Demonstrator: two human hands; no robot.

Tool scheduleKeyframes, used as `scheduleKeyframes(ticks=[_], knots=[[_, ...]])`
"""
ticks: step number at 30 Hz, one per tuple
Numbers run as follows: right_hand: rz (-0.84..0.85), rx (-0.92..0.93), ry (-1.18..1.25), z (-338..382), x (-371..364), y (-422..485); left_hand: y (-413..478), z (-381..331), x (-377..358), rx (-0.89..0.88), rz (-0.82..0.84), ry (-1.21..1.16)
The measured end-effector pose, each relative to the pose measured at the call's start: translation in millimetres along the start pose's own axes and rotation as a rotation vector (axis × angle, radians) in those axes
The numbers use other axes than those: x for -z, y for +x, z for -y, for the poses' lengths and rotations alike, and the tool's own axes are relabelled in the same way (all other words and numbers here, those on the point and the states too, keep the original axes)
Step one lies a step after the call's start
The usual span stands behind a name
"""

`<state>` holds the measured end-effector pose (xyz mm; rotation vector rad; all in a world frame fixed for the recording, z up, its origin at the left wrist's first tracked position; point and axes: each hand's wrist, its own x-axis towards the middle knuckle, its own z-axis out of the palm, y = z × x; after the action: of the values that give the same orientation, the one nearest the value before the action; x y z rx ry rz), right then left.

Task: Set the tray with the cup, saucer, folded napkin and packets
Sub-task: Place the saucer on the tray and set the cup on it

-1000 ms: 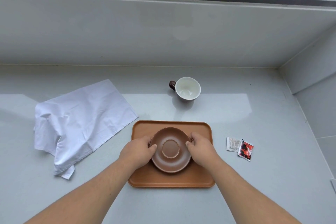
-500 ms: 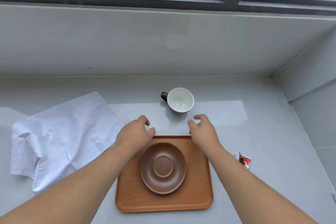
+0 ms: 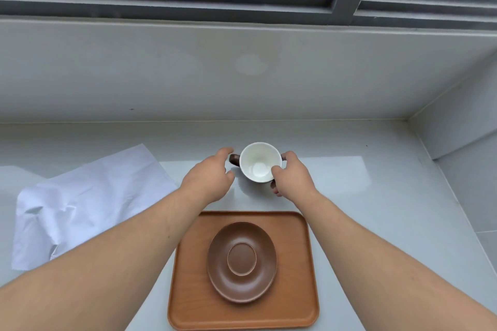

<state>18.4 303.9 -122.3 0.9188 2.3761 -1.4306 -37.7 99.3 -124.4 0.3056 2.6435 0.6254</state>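
Note:
A brown cup (image 3: 259, 166) with a white inside stands upright on the grey counter beyond the tray, its handle pointing left. My right hand (image 3: 294, 177) wraps the cup's right side, thumb on the near rim and fingers curled behind and under it. My left hand (image 3: 208, 180) is at the handle with fingers loosely curved, the index tip touching it. A brown saucer (image 3: 242, 260) lies in the middle of the wooden tray (image 3: 193, 303). The white napkin (image 3: 88, 204) lies unfolded and creased on the left. No packets show; my right forearm covers that side.
A grey wall (image 3: 242, 70) rises behind the counter under a dark window frame (image 3: 188, 0). Another wall (image 3: 462, 121) closes the right side. Bare counter (image 3: 376, 196) lies right of the cup.
Both hands let go of the saucer on the tray and reached forward to the cup. The right hand now grips it. The view tilted up, and the packets dropped out of sight.

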Motion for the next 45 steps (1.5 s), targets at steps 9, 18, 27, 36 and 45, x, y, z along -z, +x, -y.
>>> scheduleKeyframes(ticks=[9,18,27,36,45], knots=[[0.116,0.063,-0.074,-14,-8,-93,-80,24,-1,-0.006,0.007,-0.124],[0.169,0.015,-0.095,-63,-24,-147,-142,52,-43,0.053,0.087,-0.170],[0.153,0.020,-0.117,-81,-32,-155,-159,55,-50,0.054,0.127,-0.185],[0.158,0.043,-0.115,-86,-33,-155,-160,56,-52,0.048,0.198,-0.176],[0.195,0.043,-0.103,-88,-35,-155,-161,58,-51,0.056,0.239,-0.195]])
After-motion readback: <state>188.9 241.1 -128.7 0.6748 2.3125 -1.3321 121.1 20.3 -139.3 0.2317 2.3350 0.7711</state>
